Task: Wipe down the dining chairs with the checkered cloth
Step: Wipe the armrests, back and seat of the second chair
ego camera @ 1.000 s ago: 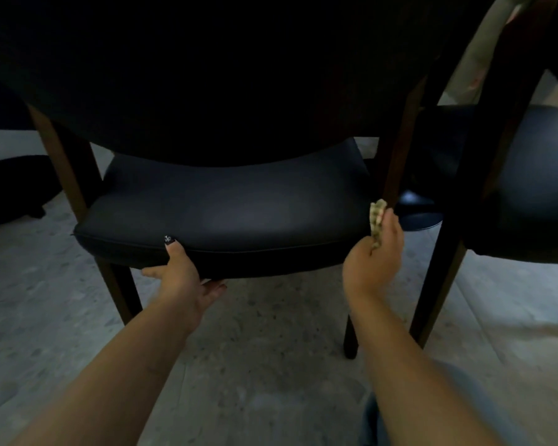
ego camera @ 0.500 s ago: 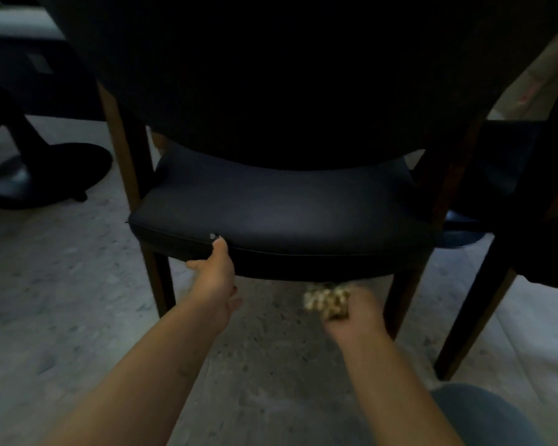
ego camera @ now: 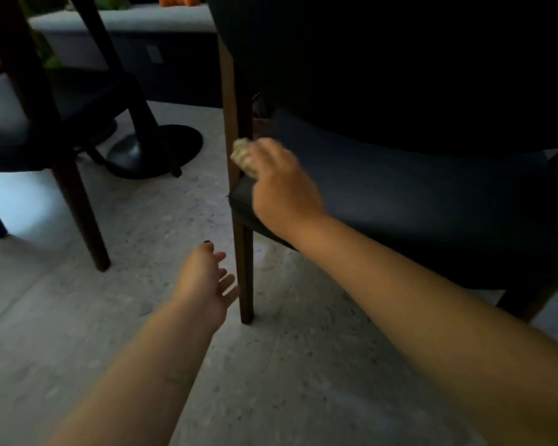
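A dining chair with a dark padded seat (ego camera: 416, 201) and brown wooden legs fills the right half of the view. My right hand (ego camera: 281, 188) grips the bunched checkered cloth (ego camera: 244, 154) and holds it against the chair's left wooden post (ego camera: 231, 123), just above the seat's left corner. My left hand (ego camera: 207, 281) hangs free with relaxed fingers beside the lower part of that same leg, touching nothing that I can see. The chair's dark backrest covers the upper right.
A second dark chair (ego camera: 23, 123) with wooden legs stands at the left. A black round pedestal base (ego camera: 155, 152) sits on the pale speckled floor between the chairs. Open floor lies below my arms.
My right hand carried the cloth from the chair's right side, under the seat front, to its left post. My left hand let go of the seat edge and dropped lower. The view swung left.
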